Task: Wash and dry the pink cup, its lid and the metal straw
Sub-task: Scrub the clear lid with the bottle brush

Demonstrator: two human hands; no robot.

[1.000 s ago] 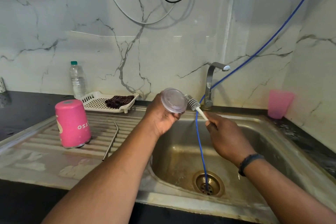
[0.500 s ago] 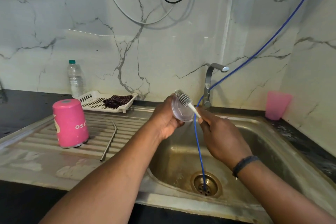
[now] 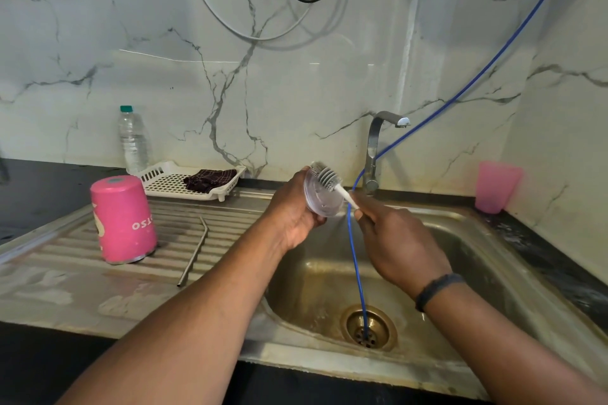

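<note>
head view: the left hand (image 3: 297, 214) holds the clear lid (image 3: 324, 196) up over the sink basin (image 3: 316, 276), its fingers curled round the lid's far edge, the lid tilted so its inner face turns toward the right hand (image 3: 399, 245). the right hand pinches the white handle of a bottle brush (image 3: 329, 179) between thumb and fingers — the grey bristle head lies against the upper part of the lid. a dark band sits on the right wrist. a thin blue hose (image 3: 357, 260) runs down from the wall, past the steel tap (image 3: 378, 148), between the two hands and into the brass drain (image 3: 368, 327).

on the ribbed drainboard (image 3: 230, 214) to the left the pink cup (image 3: 123, 219) stands upside down, and the bent metal straw (image 3: 194, 251) lies just beside it, apart from it. behind them a white slotted tray (image 3: 167, 181) carries a dark cloth (image 3: 209, 179), with a plastic water bottle (image 3: 132, 140) standing at its far corner. a pink plastic tumbler (image 3: 496, 186) stands on the black table at the right, against the marble wall.
</note>
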